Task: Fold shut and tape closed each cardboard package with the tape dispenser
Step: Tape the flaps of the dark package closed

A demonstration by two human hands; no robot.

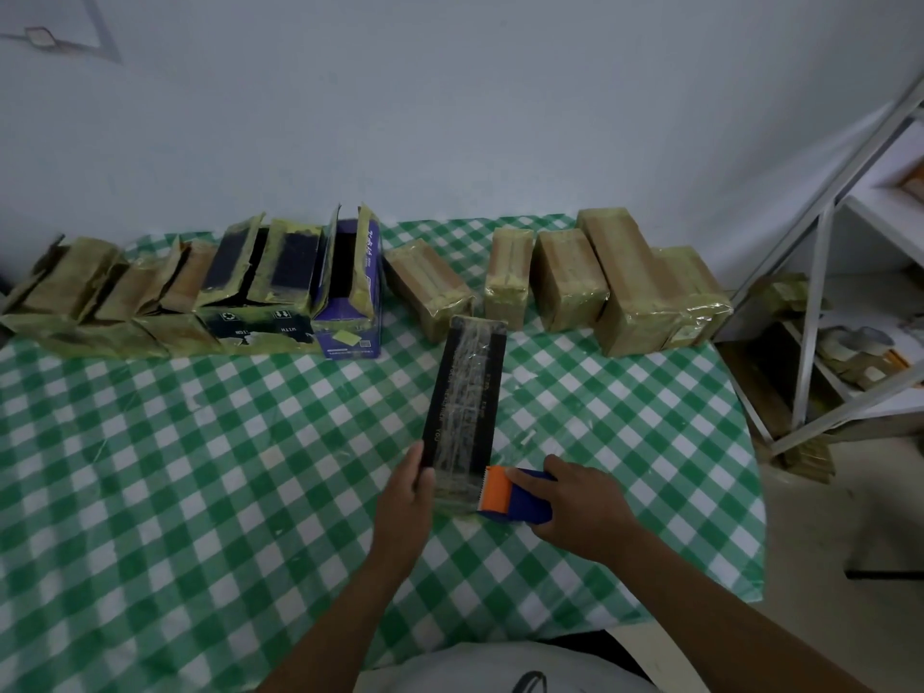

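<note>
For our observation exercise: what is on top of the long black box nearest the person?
Wrinkled clear tape lies along the black box. The left hand grips its left edge; the tape dispenser, in the right hand, sits at its near right corner. Its contents are hidden.

We saw a packing room: tape-wrapped brown cardboard boxes (565, 277) along a green-checked tablecloth (200, 467), white metal shelving (812, 312) right.

Matt black cardboard package (462, 407) under glossy wrinkled tape; checked cloth tablecloth (200, 467).
</note>
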